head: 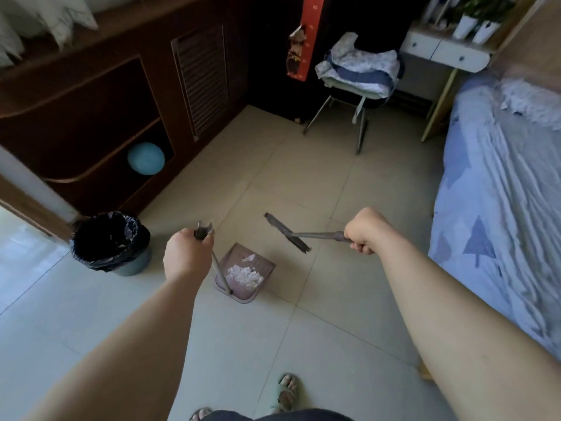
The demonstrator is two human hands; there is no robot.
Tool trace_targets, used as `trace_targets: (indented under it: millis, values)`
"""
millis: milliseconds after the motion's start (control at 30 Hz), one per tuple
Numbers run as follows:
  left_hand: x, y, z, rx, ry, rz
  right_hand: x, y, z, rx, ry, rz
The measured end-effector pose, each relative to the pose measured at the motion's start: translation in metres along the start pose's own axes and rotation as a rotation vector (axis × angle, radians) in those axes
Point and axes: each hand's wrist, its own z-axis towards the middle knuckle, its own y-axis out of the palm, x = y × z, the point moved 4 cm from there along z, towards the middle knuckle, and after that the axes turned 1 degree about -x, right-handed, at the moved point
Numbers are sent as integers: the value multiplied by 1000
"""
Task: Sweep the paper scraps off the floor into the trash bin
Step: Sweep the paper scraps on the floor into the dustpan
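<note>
Left of the left hand (186, 253), well apart: a round grey trash bin with a black plastic liner (133, 264), standing on floor tiles. Below that hand: a mauve plastic long-handled dustpan (233, 253), its handle top gripped in curled fingers. The right hand (364, 230) is clenched round the thin handle of a dark flat-headed broom (287, 232); the head sits between the hands. White paper scraps (244, 273) are piled inside the dustpan.

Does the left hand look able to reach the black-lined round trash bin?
Probably yes: the left hand, gripping the handle of the pink dustpan, is near the black-lined round trash bin; only bare floor between.
</note>
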Motion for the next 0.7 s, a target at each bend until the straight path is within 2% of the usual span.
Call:
trace_targets:
  millis: [433, 700]
  values:
    - [85, 71, -8, -87, 84, 9, 121, -29, 83, 95, 224, 315]
    - [115, 93, 12, -145, 115, 70, 138, -13, 110, 34, 333, 382]
